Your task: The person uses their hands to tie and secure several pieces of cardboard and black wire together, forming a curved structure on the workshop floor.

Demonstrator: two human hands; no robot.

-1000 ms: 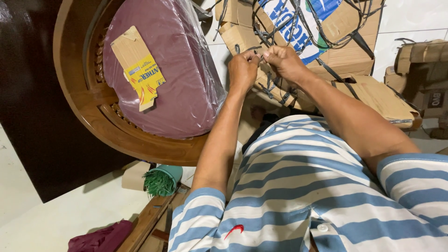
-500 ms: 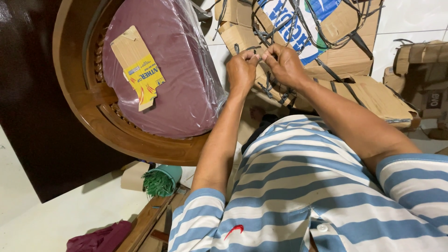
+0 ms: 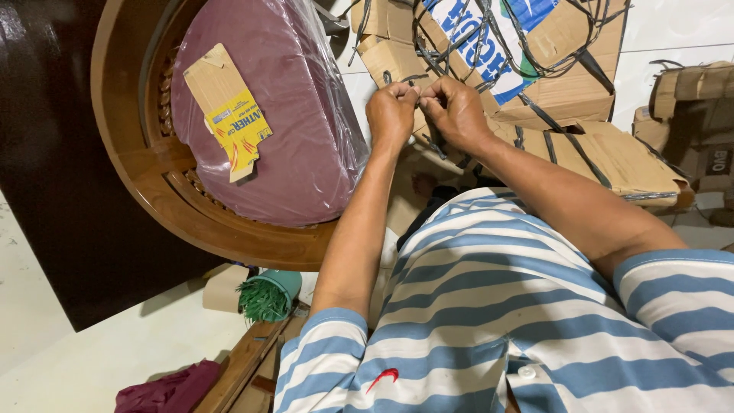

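Strap (image 3: 419, 90), a thin dark plastic band, sits pinched between my two hands at about 12 o'clock, in front of my chest. My left hand (image 3: 391, 113) and right hand (image 3: 457, 113) each have a clenched grip on it, knuckles nearly touching. It runs roughly 9 to 3 o'clock between them. Behind, at 1 o'clock, flattened cardboard boxes (image 3: 527, 69) lie tangled in more straps. At 10 o'clock a maroon cushion (image 3: 283, 115) in clear plastic fills a round wooden chair (image 3: 130, 153). The pale floor (image 3: 92, 359) holds a green cup (image 3: 267, 294).
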